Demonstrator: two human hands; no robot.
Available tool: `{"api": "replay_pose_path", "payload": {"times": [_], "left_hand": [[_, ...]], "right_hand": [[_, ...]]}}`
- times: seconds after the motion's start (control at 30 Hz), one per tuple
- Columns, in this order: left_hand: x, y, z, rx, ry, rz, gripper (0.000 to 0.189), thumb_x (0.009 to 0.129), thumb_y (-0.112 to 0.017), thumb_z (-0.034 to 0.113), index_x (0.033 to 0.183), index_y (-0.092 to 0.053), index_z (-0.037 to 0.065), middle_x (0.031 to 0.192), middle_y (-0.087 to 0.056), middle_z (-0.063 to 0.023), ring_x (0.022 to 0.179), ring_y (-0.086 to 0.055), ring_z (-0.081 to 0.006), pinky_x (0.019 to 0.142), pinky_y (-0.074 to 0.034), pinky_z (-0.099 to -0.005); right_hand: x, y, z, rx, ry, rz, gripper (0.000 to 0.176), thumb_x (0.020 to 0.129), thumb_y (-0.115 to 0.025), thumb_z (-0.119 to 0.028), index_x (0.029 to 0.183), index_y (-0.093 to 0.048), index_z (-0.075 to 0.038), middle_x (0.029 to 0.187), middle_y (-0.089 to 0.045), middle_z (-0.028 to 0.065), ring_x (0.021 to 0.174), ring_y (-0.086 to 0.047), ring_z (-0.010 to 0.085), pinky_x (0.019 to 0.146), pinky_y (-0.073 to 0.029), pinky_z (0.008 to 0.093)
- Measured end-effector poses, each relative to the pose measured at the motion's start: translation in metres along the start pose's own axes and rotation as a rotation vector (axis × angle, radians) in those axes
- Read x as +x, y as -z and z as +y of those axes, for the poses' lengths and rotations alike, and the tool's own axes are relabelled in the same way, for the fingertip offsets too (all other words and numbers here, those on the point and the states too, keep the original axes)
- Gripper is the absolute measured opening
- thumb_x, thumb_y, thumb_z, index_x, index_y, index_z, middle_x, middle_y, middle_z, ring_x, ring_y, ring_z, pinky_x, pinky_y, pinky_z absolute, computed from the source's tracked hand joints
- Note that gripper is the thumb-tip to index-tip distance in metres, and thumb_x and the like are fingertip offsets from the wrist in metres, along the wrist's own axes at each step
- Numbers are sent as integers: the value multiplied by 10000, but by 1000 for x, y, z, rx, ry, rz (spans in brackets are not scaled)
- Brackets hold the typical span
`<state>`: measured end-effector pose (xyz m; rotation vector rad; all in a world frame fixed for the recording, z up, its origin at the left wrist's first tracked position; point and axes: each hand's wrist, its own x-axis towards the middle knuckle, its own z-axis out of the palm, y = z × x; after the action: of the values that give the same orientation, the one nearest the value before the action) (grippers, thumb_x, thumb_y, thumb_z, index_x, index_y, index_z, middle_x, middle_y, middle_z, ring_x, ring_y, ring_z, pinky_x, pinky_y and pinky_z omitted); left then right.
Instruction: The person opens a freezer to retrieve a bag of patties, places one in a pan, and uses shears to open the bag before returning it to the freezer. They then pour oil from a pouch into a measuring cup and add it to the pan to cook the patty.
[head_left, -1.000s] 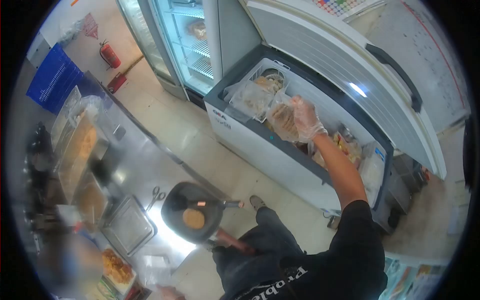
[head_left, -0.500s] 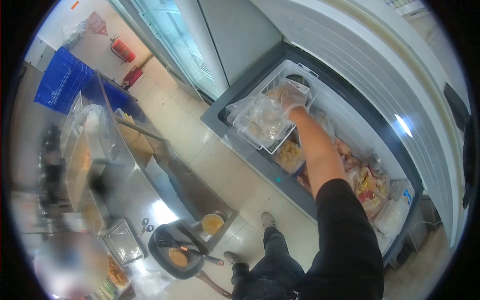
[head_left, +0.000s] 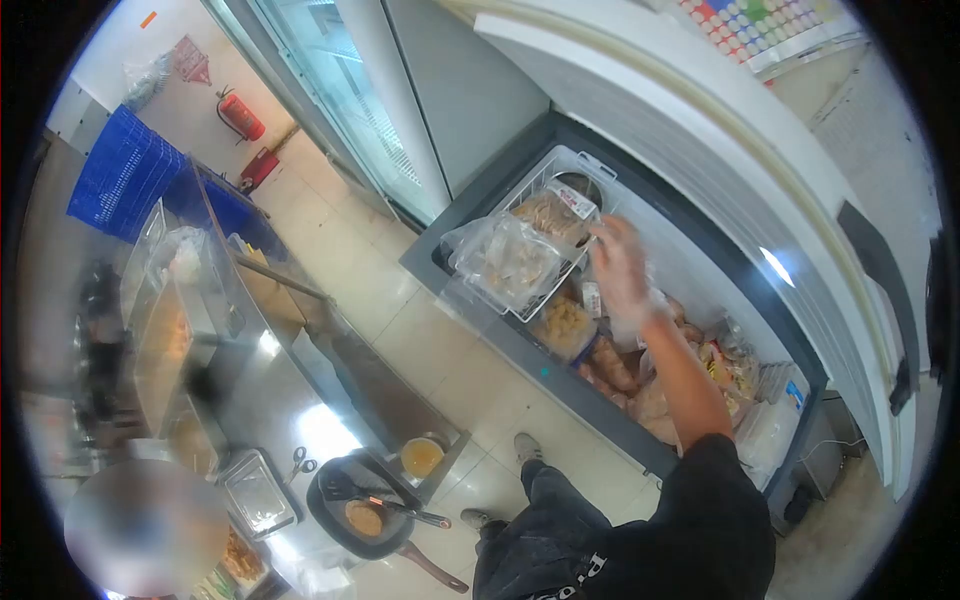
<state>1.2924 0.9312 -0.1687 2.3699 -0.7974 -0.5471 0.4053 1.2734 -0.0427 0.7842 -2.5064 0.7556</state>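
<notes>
- Nearest, the frying pan (head_left: pixel 360 506) sits low on the left, near the person's legs, with a round patty (head_left: pixel 364 518) and a spatula (head_left: pixel 386 504) in it; it is well apart from the reaching arm.
- The right hand (head_left: pixel 620 262), in a clear glove, reaches over the open chest freezer (head_left: pixel 560 385); its forearm slants up and leftward from the black sleeve (head_left: pixel 715 490); the left hand is out of sight, so the right is the nearer one in view.
- Its fingers are loosely bent, with nothing plainly in them; whether the tips pinch or touch the edge of the basket or a bag, I cannot tell.
- Below and left of the wrist is a tub of yellowish chunks (head_left: pixel 566 325); raw meat (head_left: pixel 612 365) lies beside it.
- Just left of the fingertips, in the wire basket (head_left: pixel 527 316), is the bag of brown food (head_left: pixel 548 212) with a white label (head_left: pixel 575 198); its long side looks slanted, down toward the hand; the pale bag (head_left: pixel 510 260) lies against it, farther from the fingers.
- Beyond, the raised lid (head_left: pixel 680 140) leans back behind the hand.
</notes>
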Motion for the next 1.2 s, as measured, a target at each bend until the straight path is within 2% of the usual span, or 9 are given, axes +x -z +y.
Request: {"api": "replay_pose_path", "payload": {"times": [0.17, 0.23, 0.4, 0.57, 0.67, 0.73, 0.9, 1.07, 1.2], "left_hand": [[2, -8, -25, -74, 10, -29, 564, 1028, -589, 498, 1255, -672, -11, 884, -698, -149, 748, -608, -273, 731, -534, -469], [10, -10, -38, -121, 2, -38, 562, 1028, -588, 499, 1253, -673, -9, 887, -699, -150, 750, -609, -273, 732, -534, -469], [30, -11, -79, -252, 5, -36, 559, 1028, -588, 499, 1250, -675, -6, 893, -702, -151, 755, -611, -273, 734, -534, -469], [42, -28, -97, 69, -81, -243, 482, 1063, -552, 430, 1421, -644, 120, 1119, -729, -107, 1042, -694, -259, 853, -577, -322], [17, -10, -79, -287, 314, -382, 541, 1073, -526, 510, 1408, -648, 103, 1145, -730, -78, 1052, -690, -222, 844, -561, -320], [26, -22, -88, -340, 235, -368, 541, 1087, -504, 503, 1406, -645, 90, 1143, -726, -77, 1035, -687, -220, 835, -557, -328], [30, -5, -86, -408, 8, -408, 554, 1093, -496, 509, 1358, -648, 47, 1127, -707, -76, 950, -665, -238, 781, -539, -371], [-21, 50, -33, -364, 104, -411, 557, 1085, -520, 464, 1419, -584, 22, 1205, -688, -109, 969, -669, -253, 812, -558, -393], [-14, 49, -38, -392, 130, -362, 567, 1090, -508, 475, 1401, -583, 7, 1172, -684, -130, 948, -677, -272, 821, -572, -406]], "right_hand": [[15, 254, -79, -771, 290, 677, 394, 916, -765, -283, 1277, -702, -140, 1287, -658, 173, 1222, -614, 365, 1051, -486, 528], [30, 321, -112, -1102, 22, 511, 435, 914, -768, -381, 1283, -697, -161, 1239, -677, 140, 1171, -642, 340, 982, -511, 536], [32, 351, -89, -1151, -239, 217, 418, 930, -734, -465, 1207, -695, -153, 1190, -685, 119, 1044, -699, 321, 852, -560, 489], [-34, 319, -123, -1026, -273, -56, 352, 961, -710, -354, 1204, -642, -109, 1091, -680, 126, 937, -725, 327, 795, -590, 449], [-108, 285, -151, -711, -246, -160, 290, 985, -637, -130, 1273, -607, -127, 1139, -657, 147, 930, -733, 361, 801, -614, 484], [-165, 241, -135, -450, -261, -178, 403, 956, -588, -15, 1341, -567, -131, 1188, -629, 177, 957, -726, 391, 827, -610, 504], [-268, 157, -158, -427, -202, -429, 504, 953, -555, -4, 1441, -478, -105, 1236, -611, 182, 1059, -707, 398, 888, -595, 499], [-328, 86, -144, -267, -126, -514, 316, 916, -661, -187, 1212, -684, -78, 1117, -673, 175, 986, -712, 420, 882, -561, 522], [-355, 77, -185, -117, 59, -423, 205, 901, -651, -159, 1062, -730, -61, 1042, -693, 209, 992, -698, 420, 902, -553, 508]]}}
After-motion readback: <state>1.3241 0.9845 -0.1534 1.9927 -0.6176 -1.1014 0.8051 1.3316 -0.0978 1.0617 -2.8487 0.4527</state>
